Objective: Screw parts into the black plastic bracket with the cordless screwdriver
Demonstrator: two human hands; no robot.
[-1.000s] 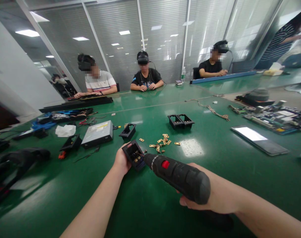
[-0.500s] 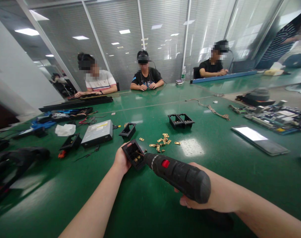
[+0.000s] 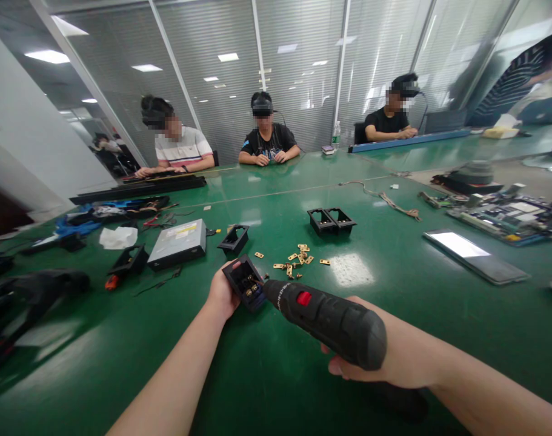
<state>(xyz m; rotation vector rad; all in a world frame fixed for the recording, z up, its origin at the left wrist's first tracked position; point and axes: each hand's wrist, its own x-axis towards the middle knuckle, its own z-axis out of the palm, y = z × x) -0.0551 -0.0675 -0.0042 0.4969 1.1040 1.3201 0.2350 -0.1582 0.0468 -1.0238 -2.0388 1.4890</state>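
My left hand (image 3: 223,293) grips a black plastic socket box (image 3: 245,283) by its left side, with its open face tilted towards me. Brass pieces show inside the box. Wrapped round the handle of a black cordless screwdriver (image 3: 325,321) with a red switch is my right hand (image 3: 355,363). The tool's nose points left into the box; its tip is hard to make out. Just beyond lie several small brass plates and screws (image 3: 298,260) in a loose pile. A similar black frame (image 3: 234,240) stands behind my left hand, and a double black frame (image 3: 332,221) sits farther right.
To the left are a silver disc drive (image 3: 178,244), another black box (image 3: 128,260) and a white tissue (image 3: 118,238). A phone (image 3: 475,256) and circuit boards (image 3: 516,212) lie on the right. Several people sit across the green table (image 3: 276,387).
Almost nothing differs. Both hands, the box and the screwdriver hold nearly the same place, and the view has shifted very slightly.
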